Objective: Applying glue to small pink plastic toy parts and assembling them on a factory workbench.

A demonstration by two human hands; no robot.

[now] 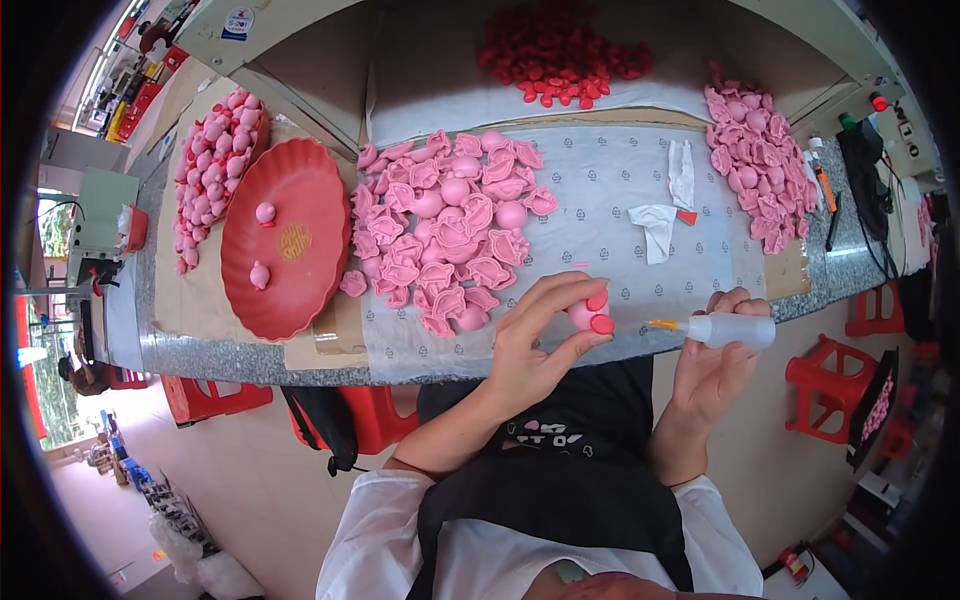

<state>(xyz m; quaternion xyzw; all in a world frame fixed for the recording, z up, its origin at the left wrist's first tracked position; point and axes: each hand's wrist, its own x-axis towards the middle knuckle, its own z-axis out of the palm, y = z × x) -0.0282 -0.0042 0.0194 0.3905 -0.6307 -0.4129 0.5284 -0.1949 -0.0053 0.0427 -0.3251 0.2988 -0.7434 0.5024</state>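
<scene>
My left hand (pixel 532 342) is closed around a small round pink piece (pixel 579 317) with red parts on it, pinched between thumb and fingers above the table's front edge. In my right hand (pixel 708 378) lies a translucent squeeze bottle (pixel 738 331), gripped on its side. Its thin yellow nozzle (pixel 664 325) points left toward the pink piece, with a gap between them. Left of my left hand spreads a heap of pink petal-like shells and balls (pixel 440 235) on white printed paper (pixel 600 150).
A red scalloped tray (pixel 240 290) holds two pink-and-red pieces; more such pieces (pixel 212 160) are piled behind it. Red caps (pixel 560 70) lie inside the open cabinet. Pink shells (pixel 765 185) fill the right side. White scraps (pixel 655 230) and an orange pen-like tool (pixel 825 185) lie nearby.
</scene>
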